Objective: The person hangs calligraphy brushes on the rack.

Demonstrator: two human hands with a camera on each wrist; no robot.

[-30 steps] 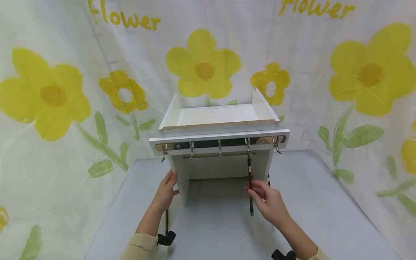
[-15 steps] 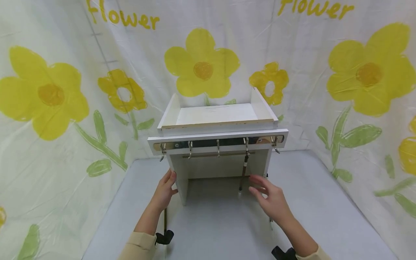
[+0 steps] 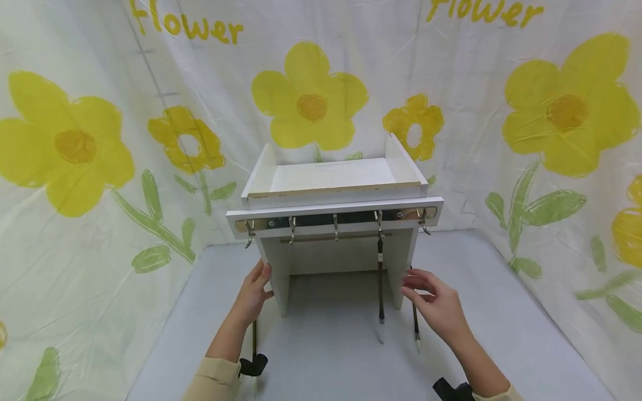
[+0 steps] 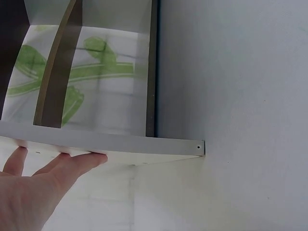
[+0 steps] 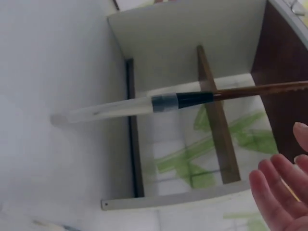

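Head view: I read the white shelf standing on the pale table, with a flower-print curtain behind it. A metal hook rail runs across the front of the shelf and carries five hooks.

Brush position: the hanging brush is suspended from the fourth hook, counted from the left, nearly upright in front of the lower compartment. On the right wrist view I see its brown handle, black collar and the translucent cover at its tip. A second brush is upright outside the right side panel; the right hand hides its upper part.

Right hand: located beside the right side panel, apart from the hanging brush. Grip is loose, and I see nothing held in it. I cannot tell whether it touches the second brush.

Left hand: placed against the left side panel. Grip is wide; extended fingers touch the panel's outer face. A dark stick is upright beside the left forearm, its upper end out of sight.
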